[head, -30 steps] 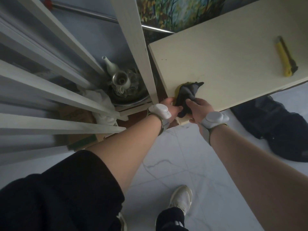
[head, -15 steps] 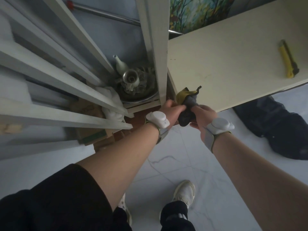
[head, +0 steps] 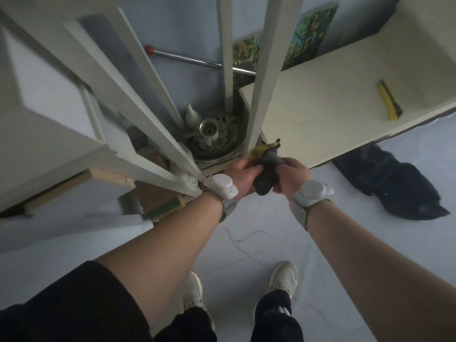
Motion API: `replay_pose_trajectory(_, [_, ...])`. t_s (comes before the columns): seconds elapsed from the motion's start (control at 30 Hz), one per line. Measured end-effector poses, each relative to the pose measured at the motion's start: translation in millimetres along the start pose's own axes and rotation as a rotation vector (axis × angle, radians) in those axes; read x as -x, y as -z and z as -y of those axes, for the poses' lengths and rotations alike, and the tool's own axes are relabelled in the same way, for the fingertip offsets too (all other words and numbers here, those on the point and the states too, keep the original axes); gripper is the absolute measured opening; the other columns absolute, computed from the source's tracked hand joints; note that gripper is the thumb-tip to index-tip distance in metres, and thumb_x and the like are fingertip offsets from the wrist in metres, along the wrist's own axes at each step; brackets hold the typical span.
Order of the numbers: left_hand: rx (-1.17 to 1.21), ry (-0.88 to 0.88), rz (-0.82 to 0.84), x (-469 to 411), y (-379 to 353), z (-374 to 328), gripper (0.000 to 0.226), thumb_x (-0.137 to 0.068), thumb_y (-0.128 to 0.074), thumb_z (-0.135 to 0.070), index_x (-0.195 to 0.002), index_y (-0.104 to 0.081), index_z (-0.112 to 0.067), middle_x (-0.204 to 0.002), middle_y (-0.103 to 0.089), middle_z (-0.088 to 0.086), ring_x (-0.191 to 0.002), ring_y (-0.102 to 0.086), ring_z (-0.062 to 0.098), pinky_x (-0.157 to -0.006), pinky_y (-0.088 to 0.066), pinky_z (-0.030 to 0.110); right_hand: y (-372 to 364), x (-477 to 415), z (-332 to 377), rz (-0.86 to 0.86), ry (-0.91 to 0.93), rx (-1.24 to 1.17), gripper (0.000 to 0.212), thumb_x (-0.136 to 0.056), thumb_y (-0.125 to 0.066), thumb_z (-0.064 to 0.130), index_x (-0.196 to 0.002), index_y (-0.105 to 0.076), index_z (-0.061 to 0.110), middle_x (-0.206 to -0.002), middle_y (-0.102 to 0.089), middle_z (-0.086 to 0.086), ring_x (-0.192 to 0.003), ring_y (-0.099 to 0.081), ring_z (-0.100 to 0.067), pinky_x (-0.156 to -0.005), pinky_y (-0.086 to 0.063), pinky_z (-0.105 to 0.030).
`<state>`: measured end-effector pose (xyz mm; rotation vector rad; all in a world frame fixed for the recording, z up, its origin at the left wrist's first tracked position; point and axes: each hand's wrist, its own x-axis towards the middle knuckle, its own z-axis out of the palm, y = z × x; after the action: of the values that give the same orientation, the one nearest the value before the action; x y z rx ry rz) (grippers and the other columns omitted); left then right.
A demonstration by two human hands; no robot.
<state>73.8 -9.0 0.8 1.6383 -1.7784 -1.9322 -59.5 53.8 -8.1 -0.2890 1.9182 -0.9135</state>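
Observation:
Both hands hold a crumpled cloth [head: 267, 166], dark grey with a yellow side, in the air in front of a white shelf post [head: 267, 77]. My left hand [head: 243, 172] grips its left part and my right hand [head: 292, 175] grips its right part. The cloth's yellow tip sticks up by the near corner of a cream table top [head: 325, 102]. Each wrist wears a white band device.
A yellow utility knife [head: 389, 99] lies on the table at the right. White shelf boards [head: 81, 99] fan out on the left. Metal and ceramic vessels [head: 209, 129] sit on a low shelf. A dark garment [head: 394, 183] lies on the pale floor.
The cloth has come off the table corner and is now held in the air by both hands. The view has swung left and down, showing more of the shelf unit.

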Motion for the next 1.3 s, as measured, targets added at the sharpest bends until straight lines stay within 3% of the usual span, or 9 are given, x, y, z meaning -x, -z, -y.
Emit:
replay_pose_trajectory(0.17, [0.036,-0.052,0.086,40.9,19.8,1.4,0.014,-0.088,-0.057,-0.028,-0.096,-0.063,-0.039,-0.073,-0.071,-0.026,-0.07,-0.069,-0.005,-0.057,-0.05,0.012,-3.5,52.9,16.6,0.045,-0.124,-0.134,0.024,-0.065,-0.055,0.029,-0.086,-0.063,0.022,-0.081,-0.072,-0.011,-0.08,-0.071,-0.03,-0.052,-0.058,-0.035])
replay_pose_trajectory(0.3, [0.11,0.019,0.078,66.7,27.2,2.3,0.013,-0.081,-0.058,-0.036,-0.093,-0.063,-0.037,-0.097,-0.073,-0.007,-0.095,-0.07,0.018,-0.087,-0.056,0.044,-10.8,90.4,22.8,0.082,-0.123,-0.158,0.031,-0.065,-0.061,0.042,-0.091,-0.062,0.025,-0.096,-0.071,-0.008,-0.085,-0.07,-0.026,-0.057,-0.059,-0.035])
replay_pose_trajectory(0.4, [0.17,0.062,0.054,79.4,30.0,6.9,0.033,-0.077,-0.056,-0.048,-0.105,-0.062,-0.031,-0.11,-0.071,0.008,-0.102,-0.068,0.029,-0.093,-0.053,0.053,-18.2,106.0,23.9,0.084,-0.089,-0.076,0.038,-0.071,-0.067,0.056,-0.095,-0.063,0.027,-0.093,-0.072,-0.003,-0.084,-0.07,-0.023,-0.071,-0.062,-0.044])
replay_pose_trajectory(0.67, [0.163,-0.005,-0.112,118.3,47.7,26.3,0.016,-0.076,-0.067,-0.049,-0.086,-0.065,-0.035,-0.078,-0.075,-0.014,-0.084,-0.073,0.017,-0.077,-0.061,0.037,-31.5,127.9,20.9,0.119,0.046,0.096,0.022,-0.076,-0.07,0.044,-0.087,-0.065,0.025,-0.084,-0.073,-0.004,-0.076,-0.071,-0.022,-0.063,-0.063,-0.039])
replay_pose_trajectory(0.8, [0.103,-0.002,-0.199,157.9,63.0,21.1,0.025,-0.079,-0.067,-0.047,-0.097,-0.065,-0.03,-0.092,-0.074,-0.006,-0.085,-0.071,0.018,-0.074,-0.059,0.032,-41.2,150.8,24.3,0.183,0.09,0.07,0.017,-0.077,-0.072,0.036,-0.087,-0.068,0.023,-0.079,-0.073,-0.005,-0.065,-0.073,-0.02,-0.06,-0.063,-0.039])
replay_pose_trajectory(0.93, [0.075,-0.012,-0.281,199.8,80.3,14.6,0.027,-0.08,-0.068,-0.047,-0.101,-0.064,-0.03,-0.09,-0.071,-0.011,-0.078,-0.069,0.007,-0.056,-0.052,0.014,-49.2,172.3,34.0,0.278,0.121,0.052,0.013,-0.078,-0.074,0.034,-0.086,-0.068,0.025,-0.073,-0.074,-0.001,-0.063,-0.072,-0.015,-0.06,-0.063,-0.038])
replay_pose_trajectory(1.17, [0.096,-0.016,-0.437,272.6,122.3,23.9,0.032,-0.078,-0.065,-0.054,-0.102,-0.064,-0.034,-0.093,-0.073,-0.01,-0.08,-0.072,0.01,-0.076,-0.061,0.033,-97.2,223.8,54.1,0.453,0.202,0.051,0.01,-0.079,-0.073,0.029,-0.072,-0.073,0.036,-0.067,-0.073,0.006,-0.068,-0.073,-0.018,-0.065,-0.063,-0.045])
replay_pose_trajectory(1.23, [0.118,-0.012,-0.463,286.4,132.7,28.2,0.027,-0.078,-0.065,-0.053,-0.099,-0.065,-0.036,-0.096,-0.073,-0.01,-0.086,-0.071,0.013,-0.082,-0.06,0.038,-107.8,237.2,58.6,0.51,0.221,0.052,0.002,-0.076,-0.073,0.032,-0.077,-0.073,0.03,-0.07,-0.074,0.001,-0.07,-0.074,-0.024,-0.062,-0.063,-0.044])
replay_pose_trajectory(1.3, [0.156,-0.004,-0.491,300.1,144.8,33.6,0.025,-0.078,-0.065,-0.049,-0.098,-0.066,-0.035,-0.097,-0.073,-0.01,-0.089,-0.07,0.014,-0.086,-0.058,0.04,-119.5,250.5,63.7,0.548,0.228,0.066,0.017,-0.073,-0.073,0.032,-0.086,-0.072,0.021,-0.071,-0.074,-0.003,-0.071,-0.074,-0.026,-0.06,-0.062,-0.041])
